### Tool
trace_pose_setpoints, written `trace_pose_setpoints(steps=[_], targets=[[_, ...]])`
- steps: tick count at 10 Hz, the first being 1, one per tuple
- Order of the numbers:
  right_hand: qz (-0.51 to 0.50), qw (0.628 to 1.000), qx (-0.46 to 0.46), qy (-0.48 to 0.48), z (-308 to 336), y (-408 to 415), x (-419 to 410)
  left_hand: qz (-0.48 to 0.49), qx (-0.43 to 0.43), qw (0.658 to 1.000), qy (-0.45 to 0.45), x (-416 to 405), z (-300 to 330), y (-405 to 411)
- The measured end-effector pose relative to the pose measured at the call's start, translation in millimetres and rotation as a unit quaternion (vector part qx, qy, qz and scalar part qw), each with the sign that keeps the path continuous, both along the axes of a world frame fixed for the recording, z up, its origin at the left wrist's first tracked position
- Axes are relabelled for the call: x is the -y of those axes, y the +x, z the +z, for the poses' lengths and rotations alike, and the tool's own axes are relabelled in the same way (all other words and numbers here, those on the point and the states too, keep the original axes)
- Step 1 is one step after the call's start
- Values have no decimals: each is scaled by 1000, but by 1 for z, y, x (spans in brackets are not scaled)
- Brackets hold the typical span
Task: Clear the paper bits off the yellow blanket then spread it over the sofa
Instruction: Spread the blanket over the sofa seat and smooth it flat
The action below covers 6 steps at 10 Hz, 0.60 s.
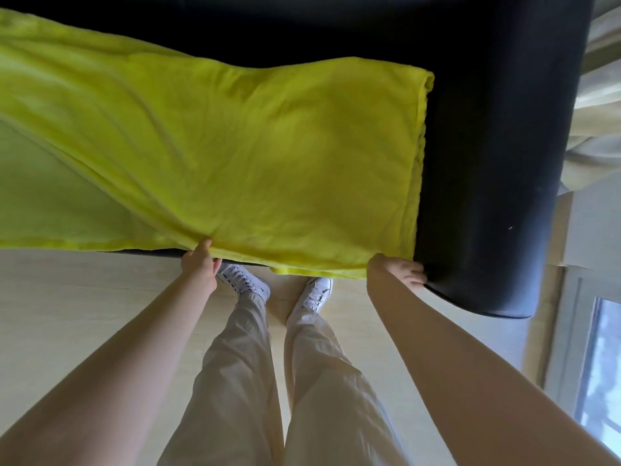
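Observation:
The yellow blanket lies across the seat of the black sofa, reaching from the left edge of view to near the right armrest. Its front hem hangs a little over the seat's front edge. My left hand pinches the hem near the middle, and folds run up and left from that grip. My right hand is closed on the blanket's front right corner, right beside the armrest. No paper bits show on the blanket.
I stand close to the sofa's front on a pale floor, in beige trousers and white sneakers. Light curtains hang at the right, with a window below them. The black backrest runs along the top.

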State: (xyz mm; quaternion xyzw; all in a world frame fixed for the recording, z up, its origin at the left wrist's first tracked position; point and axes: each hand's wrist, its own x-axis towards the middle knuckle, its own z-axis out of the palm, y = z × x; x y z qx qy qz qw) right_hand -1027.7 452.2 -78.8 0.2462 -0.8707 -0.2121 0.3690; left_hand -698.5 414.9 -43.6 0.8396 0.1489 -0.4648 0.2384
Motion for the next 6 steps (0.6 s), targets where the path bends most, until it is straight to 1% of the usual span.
trace_pose_setpoints(steps=[1,2,3,4,5,6], targets=[[-25,797,601,-58,53,38,22,-16,-8,1000,-22,-6,-3,-10],[-43,804,593,-18,60,72,23,-44,-13,998,-46,-13,-6,-24],[-47,807,588,-23,46,59,26,-55,-11,996,-62,-18,-8,-40],[-57,798,600,6,46,37,34,-43,-9,996,-78,-17,-6,-52],[-56,781,622,25,50,16,38,-20,-51,994,-98,-17,-8,-62],[-22,784,618,49,54,6,36,-33,-84,991,-96,-20,-10,-67]])
